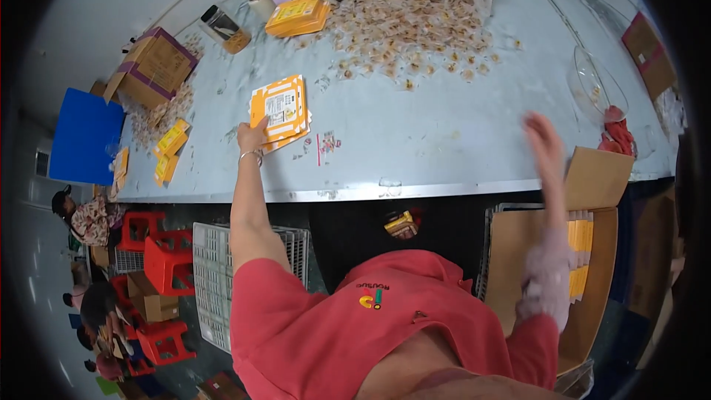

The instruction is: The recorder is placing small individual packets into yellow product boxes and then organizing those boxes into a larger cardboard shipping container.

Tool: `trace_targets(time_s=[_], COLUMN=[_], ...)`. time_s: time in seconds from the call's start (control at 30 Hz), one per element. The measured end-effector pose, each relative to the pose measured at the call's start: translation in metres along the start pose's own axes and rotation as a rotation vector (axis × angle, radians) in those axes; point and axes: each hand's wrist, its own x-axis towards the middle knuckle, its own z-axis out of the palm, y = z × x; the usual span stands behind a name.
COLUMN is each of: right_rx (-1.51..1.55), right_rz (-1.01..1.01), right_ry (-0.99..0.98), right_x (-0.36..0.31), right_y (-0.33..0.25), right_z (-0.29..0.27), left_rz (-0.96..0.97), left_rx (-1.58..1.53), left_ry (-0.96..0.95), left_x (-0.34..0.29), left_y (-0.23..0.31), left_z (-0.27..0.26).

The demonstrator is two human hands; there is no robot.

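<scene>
A small stack of flat orange-and-white cartons [280,110] lies on the table left of the middle. My left hand [253,137] grips its near left edge, with the thumb on top. My right hand [544,137] is raised over the table's near right part, slightly blurred, its fingers stretched out and nothing visible in them. Below my right forearm stands an open cardboard box [598,274] with orange cartons [580,252] packed in rows. A small clear packet with red marks [328,147] lies right of the stack in my left hand.
A large heap of small wrapped pieces [415,26] spills from a plastic-lined box at the back. More orange cartons [298,15], a dark-lidded jar [224,28] and a brown box [157,67] stand at left. Red stools [169,259] and several seated people are at lower left.
</scene>
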Motion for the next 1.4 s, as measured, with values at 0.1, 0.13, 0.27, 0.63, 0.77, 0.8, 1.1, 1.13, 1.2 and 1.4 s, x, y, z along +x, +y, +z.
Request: trace_targets(time_s=[0.1,0.13,0.27,0.63,0.77,0.8,1.1,1.13,1.2,1.4], right_rx=[-0.213,-0.336,-0.824,-0.937,-0.903,-0.88,-0.562,-0.567,-0.391,-0.327], right_rz=[-0.244,-0.39,-0.29,-0.477,-0.465,-0.468,-0.71,-0.703,-0.423,-0.489], right_ry=[-0.307,-0.28,-0.209,-0.254,-0.232,-0.246,-0.126,-0.122,-0.307,-0.216], right_x=[0.092,0.122,0.147,0.079,0.076,0.075,0.024,0.022,0.016,0.005], right_y=[-0.026,-0.001,0.011,0.039,-0.006,-0.021,-0.052,-0.059,-0.07,-0.093], right_z=[0.139,0.179,0.289,0.223,0.179,0.175,0.217,0.22,0.221,0.228], left_rz=[0.022,0.065,0.125,0.183,0.376,0.438,0.643,0.653,0.576,0.844], left_rx=[0.013,-0.21,-0.631,-0.793,-0.485,-0.44,-0.261,-0.263,-0.192,-0.164], left_ry=[0.072,0.02,-0.118,-0.56,-0.539,-0.569,-0.594,-0.452,-0.319,-0.113], left_x=[0.014,0.017,-0.023,-0.162,-0.174,-0.178,-0.205,-0.206,-0.223,-0.226], left_y=[-0.024,-0.018,0.016,0.059,0.072,0.078,0.099,0.091,0.101,0.076], left_z=[-0.026,-0.02,-0.033,-0.004,0.011,0.016,0.027,0.03,0.02,0.016])
